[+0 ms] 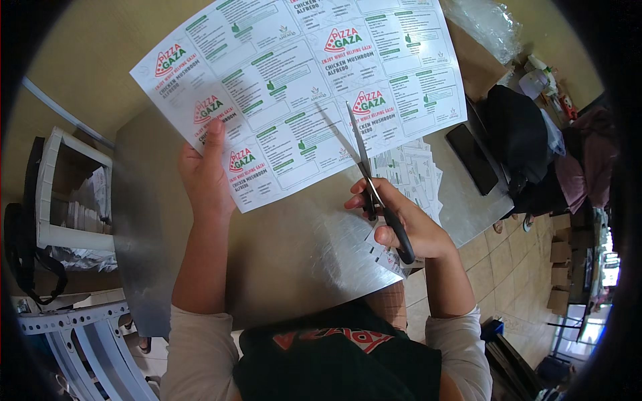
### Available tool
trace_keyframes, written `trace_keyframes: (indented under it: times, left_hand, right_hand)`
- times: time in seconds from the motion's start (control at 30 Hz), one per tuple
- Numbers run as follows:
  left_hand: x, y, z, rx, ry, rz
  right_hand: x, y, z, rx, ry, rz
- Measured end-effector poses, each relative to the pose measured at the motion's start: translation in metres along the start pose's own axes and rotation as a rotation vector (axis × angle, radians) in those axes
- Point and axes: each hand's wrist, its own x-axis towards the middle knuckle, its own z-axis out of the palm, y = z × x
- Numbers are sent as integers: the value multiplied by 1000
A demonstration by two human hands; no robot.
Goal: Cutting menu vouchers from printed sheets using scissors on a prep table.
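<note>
My left hand (208,170) grips the lower left edge of a large sheet of printed labels (281,110), its thumb on the printed face. The sheet is raised above a metal table (281,240) and bears repeated red, green and black print. In my right hand (401,215) is a pair of black-handled scissors (368,173), fingers in the handles. The blades are parted, one on each side of the sheet's lower edge, near the boundary between two columns of labels. Beneath and beside my right hand lie several loose cut labels (411,173) on the table.
A black smartphone (471,159) lies at the table's right, beside a black bag (516,133). Brown paper (471,65) and clear plastic wrap (491,30) are beyond the sheet. A white-framed container (75,238) with papers stands left of the table. Lower left is a perforated metal rack (75,321).
</note>
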Motion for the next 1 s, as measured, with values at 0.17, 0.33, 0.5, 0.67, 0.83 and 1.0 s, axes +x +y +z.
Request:
trace_keyframes:
  times: [0.17, 0.33, 0.5, 0.67, 0.83, 1.0]
  left_hand:
    - [1, 0, 2, 7, 12, 2]
    - [1, 1, 0, 21, 16, 13]
    - [0, 1, -1, 23, 13, 3]
    - [0, -1, 2, 13, 6, 5]
    - [-1, -2, 1, 47, 9, -2]
    - [-3, -1, 2, 52, 7, -17]
  right_hand:
    - [0, 3, 0, 1, 17, -14]
    - [-1, -4, 5, 1, 76, 31]
    - [-1, -5, 11, 20, 148, 55]
    - [-4, -1, 10, 0, 190, 21]
    - [-6, 1, 12, 43, 214, 30]
    - [-8, 1, 14, 42, 226, 68]
